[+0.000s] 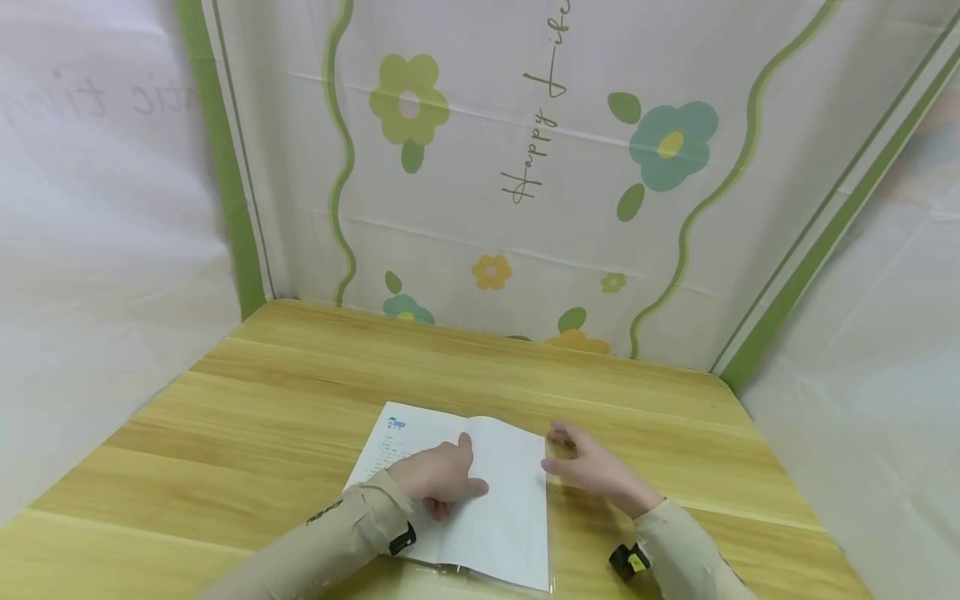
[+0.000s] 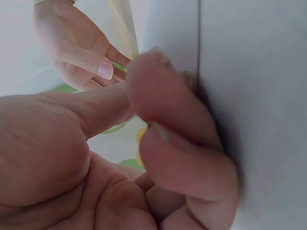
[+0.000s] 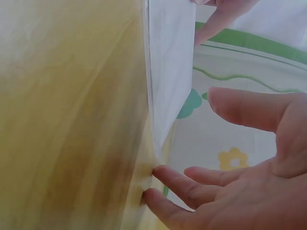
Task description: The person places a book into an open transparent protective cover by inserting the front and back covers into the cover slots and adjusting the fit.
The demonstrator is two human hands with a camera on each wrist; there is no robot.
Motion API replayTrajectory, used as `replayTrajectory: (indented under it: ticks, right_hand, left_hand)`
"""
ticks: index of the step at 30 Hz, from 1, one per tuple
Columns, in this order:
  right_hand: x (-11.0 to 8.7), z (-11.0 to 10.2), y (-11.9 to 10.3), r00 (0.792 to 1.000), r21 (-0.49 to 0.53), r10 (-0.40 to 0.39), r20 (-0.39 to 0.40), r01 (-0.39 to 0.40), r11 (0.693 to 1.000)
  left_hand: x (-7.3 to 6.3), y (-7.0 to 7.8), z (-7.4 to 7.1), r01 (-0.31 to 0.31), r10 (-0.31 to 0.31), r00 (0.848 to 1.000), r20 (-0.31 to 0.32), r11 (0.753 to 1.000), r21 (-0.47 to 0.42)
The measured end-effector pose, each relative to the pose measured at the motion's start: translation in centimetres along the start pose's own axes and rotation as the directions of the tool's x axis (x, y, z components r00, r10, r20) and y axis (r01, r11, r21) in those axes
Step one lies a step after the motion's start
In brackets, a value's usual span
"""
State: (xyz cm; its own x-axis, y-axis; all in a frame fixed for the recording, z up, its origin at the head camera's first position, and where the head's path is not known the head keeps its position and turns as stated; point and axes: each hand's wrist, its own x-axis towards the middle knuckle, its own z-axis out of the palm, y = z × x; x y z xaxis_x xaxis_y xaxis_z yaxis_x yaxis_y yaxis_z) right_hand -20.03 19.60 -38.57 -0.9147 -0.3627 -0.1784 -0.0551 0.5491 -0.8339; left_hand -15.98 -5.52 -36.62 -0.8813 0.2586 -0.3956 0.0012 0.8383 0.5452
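An open booklet [image 1: 502, 508] with white pages lies on the wooden table, small printed text and a blue mark on its left page. My left hand [image 1: 438, 475] rests on it near the centre fold, index finger stretched toward the far edge and thumb out to the right. In the left wrist view, the other fingers [image 2: 192, 177] bend loosely against the page. At the booklet's right edge is my right hand [image 1: 596, 471], thumb and fingers spread apart with nothing between them. The right wrist view shows its fingertips [image 3: 160, 172] low at the table beside the page corner [image 3: 168, 96].
The wood-grain table [image 1: 300, 392] runs back to a white curtain [image 1: 480, 167] printed with flowers. White fabric also hangs along both sides. Black bands [image 1: 628, 562] show at the wrists, below the beige sleeves [image 1: 690, 550].
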Motion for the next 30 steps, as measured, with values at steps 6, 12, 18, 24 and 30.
replayTrajectory:
  ticks: [6,12,18,24,30]
  right_hand:
    - [0.8,-0.3,0.7,0.999,0.222,0.016,-0.039,-0.007,0.975]
    - [1.3,-1.0,1.4,0.997,0.497,0.063,0.046,-0.077,0.864]
    - [1.0,-1.3,1.4,0.959,0.429,0.061,0.276,-0.18,0.885]
    - [0.8,-1.0,1.2,0.966,0.407,0.045,0.254,-0.149,0.901]
    - [0.7,-1.0,1.1,0.971,0.4,0.049,0.233,-0.142,0.905]
  left_hand:
    - [0.0,0.0,-0.1,-0.006,0.006,1.0,0.007,1.0,0.005]
    - [0.0,-0.2,-0.2,-0.016,0.017,1.0,0.015,1.0,-0.004]
    - [-0.1,-0.3,-0.4,-0.02,0.021,0.999,0.026,1.0,-0.016]
    - [-0.1,-0.4,-0.5,-0.026,0.027,0.999,0.033,0.999,-0.04]
    - [0.0,-0.4,-0.7,-0.033,0.036,0.998,0.06,0.998,-0.051]
